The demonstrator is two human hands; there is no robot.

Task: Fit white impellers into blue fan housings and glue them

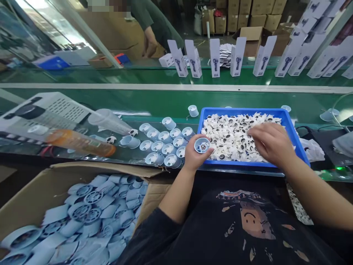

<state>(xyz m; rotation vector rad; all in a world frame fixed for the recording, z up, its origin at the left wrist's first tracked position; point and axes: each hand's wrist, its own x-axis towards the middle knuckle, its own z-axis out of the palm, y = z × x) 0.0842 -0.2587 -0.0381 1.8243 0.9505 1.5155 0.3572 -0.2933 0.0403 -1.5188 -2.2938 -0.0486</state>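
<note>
My left hand [194, 154] is closed round a light blue cylindrical fan housing [202, 145], its round mouth turned up towards me with a small motor-like hub inside. It is held at the left front corner of a blue tray [296, 141]. The tray is filled with small white fan impellers [228, 138] with dark centres. Above the tray's right part, my right hand [273, 143] has its fingers bent and drawn together towards the impellers; what lies between the fingertips is hidden. Left of my left hand, several similar blue housings [168, 149] stand grouped, with white parts inside.
A cardboard box [154, 198] of loose blue housings sits at lower left. An orange bottle [79, 141] and a clear plastic cup [110, 119] lie on the bench's left. White printed boxes [215, 62] line the far side of the green belt [138, 97]. Another person's arm [150, 38] shows beyond.
</note>
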